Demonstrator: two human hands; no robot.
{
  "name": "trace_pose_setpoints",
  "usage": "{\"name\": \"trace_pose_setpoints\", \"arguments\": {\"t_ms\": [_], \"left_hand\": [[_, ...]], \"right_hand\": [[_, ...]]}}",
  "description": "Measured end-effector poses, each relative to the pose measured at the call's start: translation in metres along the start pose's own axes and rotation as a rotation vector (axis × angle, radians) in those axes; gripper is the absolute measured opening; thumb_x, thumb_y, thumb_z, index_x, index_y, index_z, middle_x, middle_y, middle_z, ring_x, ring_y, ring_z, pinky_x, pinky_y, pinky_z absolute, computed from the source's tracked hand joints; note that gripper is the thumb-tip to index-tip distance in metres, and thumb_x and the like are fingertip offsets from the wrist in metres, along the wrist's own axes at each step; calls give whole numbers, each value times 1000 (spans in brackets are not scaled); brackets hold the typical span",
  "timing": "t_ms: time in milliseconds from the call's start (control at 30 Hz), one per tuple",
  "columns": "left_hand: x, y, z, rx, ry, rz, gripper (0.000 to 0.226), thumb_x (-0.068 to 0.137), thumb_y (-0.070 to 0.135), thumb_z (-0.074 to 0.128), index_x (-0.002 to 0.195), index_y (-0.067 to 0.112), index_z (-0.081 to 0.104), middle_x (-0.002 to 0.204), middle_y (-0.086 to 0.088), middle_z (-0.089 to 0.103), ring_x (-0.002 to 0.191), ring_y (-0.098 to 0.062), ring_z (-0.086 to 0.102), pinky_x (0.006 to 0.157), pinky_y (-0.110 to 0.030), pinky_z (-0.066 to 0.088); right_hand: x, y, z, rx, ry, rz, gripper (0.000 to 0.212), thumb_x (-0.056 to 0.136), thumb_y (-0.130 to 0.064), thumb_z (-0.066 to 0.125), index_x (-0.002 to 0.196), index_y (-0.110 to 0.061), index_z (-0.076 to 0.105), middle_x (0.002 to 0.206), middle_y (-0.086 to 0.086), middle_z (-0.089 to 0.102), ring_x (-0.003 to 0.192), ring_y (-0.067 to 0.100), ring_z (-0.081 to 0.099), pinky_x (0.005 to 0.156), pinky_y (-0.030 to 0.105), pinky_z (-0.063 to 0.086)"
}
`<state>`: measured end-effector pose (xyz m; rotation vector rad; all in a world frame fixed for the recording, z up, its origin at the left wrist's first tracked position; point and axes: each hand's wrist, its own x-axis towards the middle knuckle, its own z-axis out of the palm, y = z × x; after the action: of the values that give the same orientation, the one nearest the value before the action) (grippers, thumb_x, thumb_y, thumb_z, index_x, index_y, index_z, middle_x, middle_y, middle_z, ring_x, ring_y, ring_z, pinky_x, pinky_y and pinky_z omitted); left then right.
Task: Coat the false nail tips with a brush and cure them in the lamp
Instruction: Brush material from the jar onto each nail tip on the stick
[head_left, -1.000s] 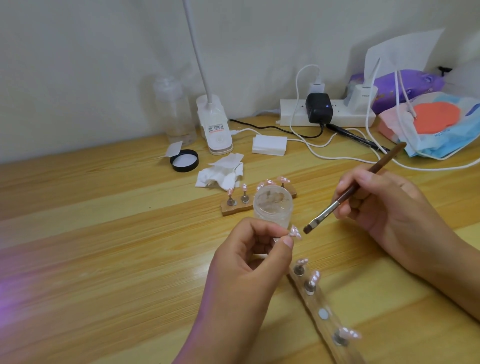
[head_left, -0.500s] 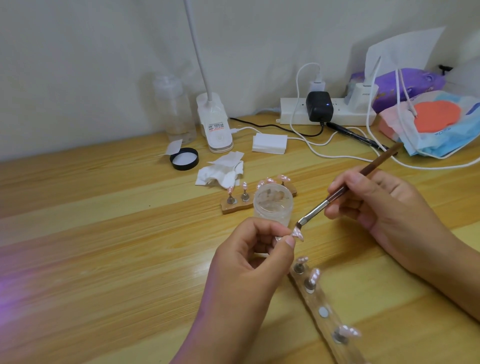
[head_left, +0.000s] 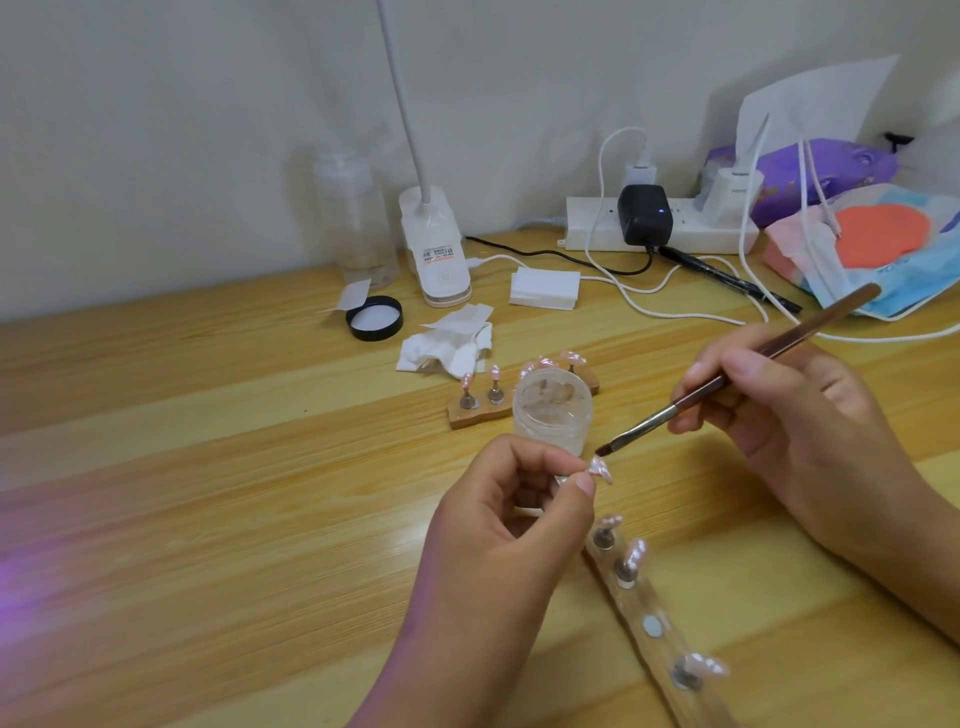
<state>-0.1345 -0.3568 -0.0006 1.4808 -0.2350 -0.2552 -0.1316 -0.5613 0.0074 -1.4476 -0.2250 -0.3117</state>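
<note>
My left hand (head_left: 511, 512) pinches a small stand topped by a pink false nail tip (head_left: 601, 469) between thumb and forefinger. My right hand (head_left: 789, 431) grips a brown-handled flat brush (head_left: 727, 379); its dark bristles touch the top of that nail tip. Just behind stands an open clear jar of gel (head_left: 552, 410). A wooden holder strip (head_left: 649, 618) at the lower right carries three more pink tips on pegs and one bare magnet spot. A second wooden holder (head_left: 480, 413) behind the jar bears several tips.
Crumpled white wipes (head_left: 447, 345), a black jar lid (head_left: 375, 318), a stack of pads (head_left: 544, 289), a clip lamp base (head_left: 435, 254) and a clear bottle (head_left: 358, 218) lie at the back. A power strip (head_left: 660, 228) with cables and tissue packs (head_left: 872, 249) fill the back right. Purple light glows at the left edge.
The brush moved left and down from beside the nail tip until its bristles met the tip. My left hand has held the tip steady throughout.
</note>
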Motion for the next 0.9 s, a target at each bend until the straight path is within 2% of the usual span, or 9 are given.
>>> {"name": "trace_pose_setpoints", "arguments": {"t_ms": [33,167,300,433,633,767,900], "left_hand": [[0,0,0,-3,2,-2,8,71,34,66,78,31,68,76,5,66,66,-2,55,65,-21,50],[-1,0,0,0,0,-6,7,71,34,65,77,31,68,74,8,64,66,-1,55,65,-22,50],[-1,0,0,1,-4,-6,7,71,34,65,77,31,68,71,10,62,64,-2,54,64,-22,49],[-1,0,0,-1,3,-2,8,71,33,65,77,30,68,72,9,64,65,-1,55,65,-21,50],[0,-1,0,17,2,0,8,72,34,65,78,31,68,73,10,64,67,-1,55,66,-24,51],[0,-1,0,15,-1,-2,7,72,34,66,78,32,68,74,8,64,66,-2,55,65,-23,50],[0,-1,-1,17,-10,0,7,72,33,65,79,31,68,79,-1,66,67,-1,56,65,-21,49]], "right_hand": [[0,-1,0,-4,-8,1,18,86,-39,68,81,-22,72,78,1,66,71,18,67,72,24,54],[-2,1,-1,10,-63,8,23,90,-23,51,79,-21,71,73,3,65,69,16,65,70,23,53],[-1,-1,1,34,-89,40,29,91,-14,48,74,-21,71,70,2,63,64,14,63,66,20,52],[-1,-3,3,62,-137,78,27,89,-15,49,72,-19,69,65,0,61,60,13,60,62,19,51],[1,-2,2,109,-19,136,31,88,-19,47,68,-21,71,65,1,63,58,11,62,60,19,52],[1,-1,4,68,-8,178,31,88,-22,49,68,-22,73,65,3,64,58,11,64,61,19,53],[1,0,4,53,-4,178,26,89,-28,56,70,-23,73,65,3,65,59,11,65,62,20,54]]}}
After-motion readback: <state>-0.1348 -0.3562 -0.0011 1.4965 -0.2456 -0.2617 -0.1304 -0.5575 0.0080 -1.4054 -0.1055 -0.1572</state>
